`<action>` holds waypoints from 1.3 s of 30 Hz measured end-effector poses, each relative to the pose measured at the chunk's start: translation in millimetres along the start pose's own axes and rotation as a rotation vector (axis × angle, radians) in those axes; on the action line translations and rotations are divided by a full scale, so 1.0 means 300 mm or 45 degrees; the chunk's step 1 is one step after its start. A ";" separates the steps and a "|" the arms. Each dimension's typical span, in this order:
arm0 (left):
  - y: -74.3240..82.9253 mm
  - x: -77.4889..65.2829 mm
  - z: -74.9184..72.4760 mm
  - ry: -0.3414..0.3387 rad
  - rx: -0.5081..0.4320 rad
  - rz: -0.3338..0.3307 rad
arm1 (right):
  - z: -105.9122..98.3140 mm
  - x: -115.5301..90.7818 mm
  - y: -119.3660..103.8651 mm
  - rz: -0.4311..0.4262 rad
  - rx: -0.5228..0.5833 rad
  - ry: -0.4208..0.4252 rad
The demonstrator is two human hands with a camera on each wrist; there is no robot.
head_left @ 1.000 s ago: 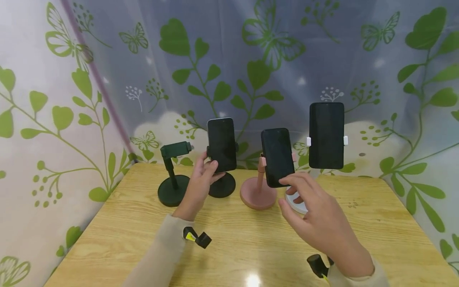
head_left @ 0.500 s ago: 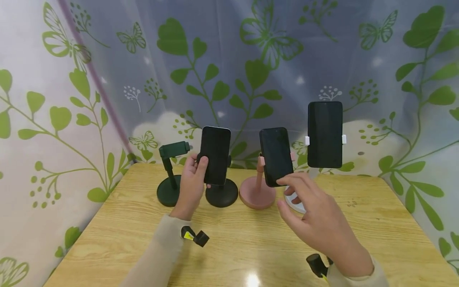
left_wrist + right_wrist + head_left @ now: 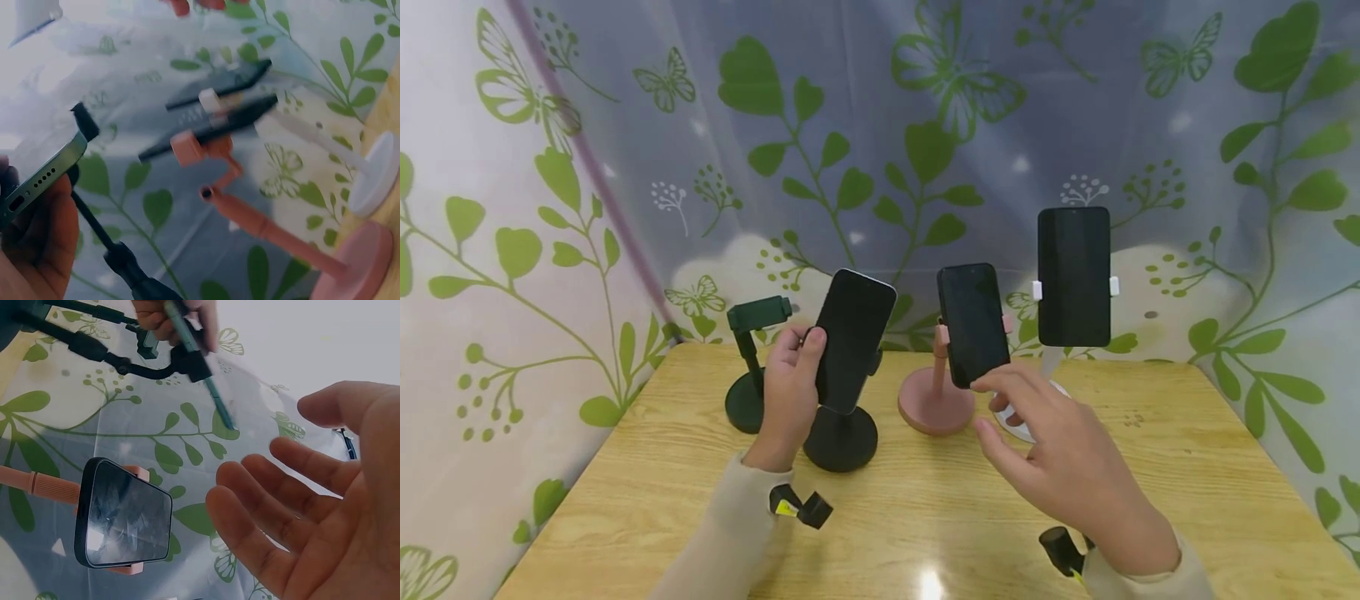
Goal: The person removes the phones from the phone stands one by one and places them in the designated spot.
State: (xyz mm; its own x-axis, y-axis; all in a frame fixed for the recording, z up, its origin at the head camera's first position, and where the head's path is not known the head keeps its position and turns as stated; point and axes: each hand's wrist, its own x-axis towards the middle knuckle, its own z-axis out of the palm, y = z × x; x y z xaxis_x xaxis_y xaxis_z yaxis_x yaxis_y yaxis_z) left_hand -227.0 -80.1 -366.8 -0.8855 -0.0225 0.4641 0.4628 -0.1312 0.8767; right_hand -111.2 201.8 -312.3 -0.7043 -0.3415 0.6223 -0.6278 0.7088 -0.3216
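Note:
My left hand (image 3: 790,392) grips the left edge of a black-screened phone (image 3: 857,337), its thumb on the front. That phone sits in the clamp of a black phone stand (image 3: 841,448) and tilts with its top to the right. In the left wrist view the clamp's black jaw hooks over the far edge of the phone (image 3: 47,172). My right hand (image 3: 1063,454) holds nothing; its fingers are loosely bent in front of a second phone (image 3: 973,321), fingertips at its lower edge in the head view. A pink stand (image 3: 936,410) carries that second phone.
At the right, a white stand (image 3: 1017,427) holds a larger phone (image 3: 1073,279) upright. A dark green stand (image 3: 760,313) with no phone stands left, partly behind my left hand. The wooden table (image 3: 880,533) meets a leaf-patterned curtain (image 3: 850,100) behind.
My left hand has brought the black stand and its phone nearer and slightly left. The phone has turned, its top now leaning right. My right hand has hardly moved.

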 end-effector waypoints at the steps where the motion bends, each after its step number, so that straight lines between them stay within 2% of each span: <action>1: 0.013 -0.005 0.003 -0.018 -0.012 -0.003 | 0.001 0.001 -0.001 -0.005 -0.011 -0.003; 6: 0.092 -0.041 0.018 -0.106 -0.037 -0.022 | 0.005 0.003 -0.001 -0.049 -0.064 -0.020; 10: 0.157 -0.076 0.034 -0.178 -0.043 -0.054 | 0.010 0.002 0.001 -0.126 -0.073 -0.039; 16: 0.217 -0.131 0.070 -0.306 -0.150 -0.088 | 0.019 0.003 -0.005 -0.393 0.047 -0.070; 20: 0.217 -0.159 0.100 -0.415 -0.228 -0.112 | 0.022 0.002 -0.009 -0.536 0.169 -0.039; 25: 0.196 -0.185 0.137 -0.575 -0.330 -0.118 | 0.016 -0.008 -0.001 -0.582 0.243 -0.020; 29: 0.182 -0.201 0.161 -0.659 -0.413 -0.098 | 0.019 -0.015 0.008 -0.609 0.272 -0.026; 33: 0.161 -0.214 0.176 -0.754 -0.422 -0.101 | 0.025 -0.016 0.010 -0.652 0.304 0.006; 37: 0.135 -0.215 0.182 -0.880 -0.379 -0.081 | 0.030 -0.015 0.008 -0.674 0.383 0.039; 39: 0.124 -0.208 0.180 -0.936 -0.346 -0.062 | 0.030 -0.014 0.009 -0.670 0.405 0.023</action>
State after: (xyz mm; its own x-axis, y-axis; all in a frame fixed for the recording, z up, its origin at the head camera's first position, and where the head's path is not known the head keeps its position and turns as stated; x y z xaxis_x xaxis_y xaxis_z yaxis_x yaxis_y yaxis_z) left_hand -152.4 -30.0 -356.3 -0.6062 0.6388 0.4738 0.3140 -0.3551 0.8805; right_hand -113.0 199.7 -322.2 -0.2690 -0.5831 0.7666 -0.9599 0.2279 -0.1635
